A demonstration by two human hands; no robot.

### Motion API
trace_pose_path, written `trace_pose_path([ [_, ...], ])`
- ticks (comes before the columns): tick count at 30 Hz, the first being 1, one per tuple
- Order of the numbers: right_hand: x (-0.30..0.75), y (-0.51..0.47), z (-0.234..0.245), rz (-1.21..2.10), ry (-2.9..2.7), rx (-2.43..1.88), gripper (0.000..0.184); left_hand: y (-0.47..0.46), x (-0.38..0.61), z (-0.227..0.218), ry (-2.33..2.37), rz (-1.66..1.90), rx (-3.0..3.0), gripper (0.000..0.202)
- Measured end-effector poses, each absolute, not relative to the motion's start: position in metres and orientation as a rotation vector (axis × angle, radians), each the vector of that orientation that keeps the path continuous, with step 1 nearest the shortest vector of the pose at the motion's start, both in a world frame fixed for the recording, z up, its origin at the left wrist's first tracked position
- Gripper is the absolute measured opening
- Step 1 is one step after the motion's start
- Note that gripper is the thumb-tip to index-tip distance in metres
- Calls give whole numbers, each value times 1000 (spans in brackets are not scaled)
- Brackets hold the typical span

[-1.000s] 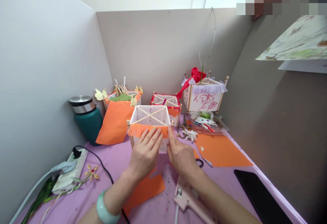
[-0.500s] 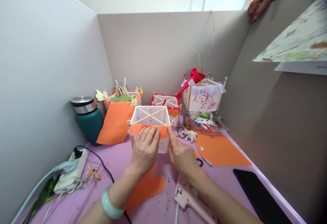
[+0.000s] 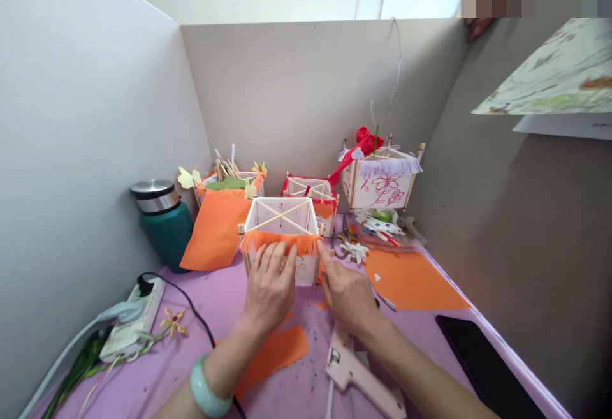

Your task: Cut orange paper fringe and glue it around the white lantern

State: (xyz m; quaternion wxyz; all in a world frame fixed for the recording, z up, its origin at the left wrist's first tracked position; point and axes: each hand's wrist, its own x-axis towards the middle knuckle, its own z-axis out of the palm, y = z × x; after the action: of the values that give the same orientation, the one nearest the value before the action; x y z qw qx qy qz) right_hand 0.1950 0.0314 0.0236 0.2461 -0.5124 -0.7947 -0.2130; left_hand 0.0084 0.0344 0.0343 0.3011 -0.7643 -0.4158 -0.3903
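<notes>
A white paper lantern box (image 3: 282,218) with crossed wooden sticks stands in the middle of the purple table (image 3: 143,368). An orange fringed paper strip (image 3: 268,240) runs along its near top edge. My left hand (image 3: 270,285) lies flat against the box's front face, fingers stretched up onto the strip. My right hand (image 3: 347,291) is at the box's right corner, its index finger pointing up to the strip's right end, the other fingers curled.
A pink glue gun (image 3: 356,374) lies near my right forearm, orange paper scraps (image 3: 275,352) under my left wrist. Other lanterns (image 3: 382,180), a teal flask (image 3: 165,221), a power strip (image 3: 129,320), scissors (image 3: 340,243), a black phone (image 3: 482,368) and an orange sheet (image 3: 414,282) surround them. Grey partitions enclose the table.
My left hand's fingers slid slightly down and left on the strip. My right hand drew back a little, its finger still at the strip's right end. The strip now sits straighter.
</notes>
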Motion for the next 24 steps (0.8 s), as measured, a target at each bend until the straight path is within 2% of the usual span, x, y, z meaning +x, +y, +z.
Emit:
trace_pose_path([
  [5, 196, 27, 25, -601, -2110, -1276, 63, 28, 11, 39, -1069, -1109, -1972, 48],
  [12, 196, 22, 30, -590, -2236, -1549, 66, 29, 9, 33, -1158, -931, -2055, 39],
  [14, 203, 15, 27, -554, -2208, -1558, 58, 24, 6, 27, -1109, -878, -2127, 38],
  [18, 227, -15, 18, -446, -2121, -1552, 26, 11, 1, 22, -930, -764, -2337, 28],
  [24, 261, -72, -13, -198, -2140, -1445, 26, 9, -24, 59, -1036, -1180, -2072, 22],
])
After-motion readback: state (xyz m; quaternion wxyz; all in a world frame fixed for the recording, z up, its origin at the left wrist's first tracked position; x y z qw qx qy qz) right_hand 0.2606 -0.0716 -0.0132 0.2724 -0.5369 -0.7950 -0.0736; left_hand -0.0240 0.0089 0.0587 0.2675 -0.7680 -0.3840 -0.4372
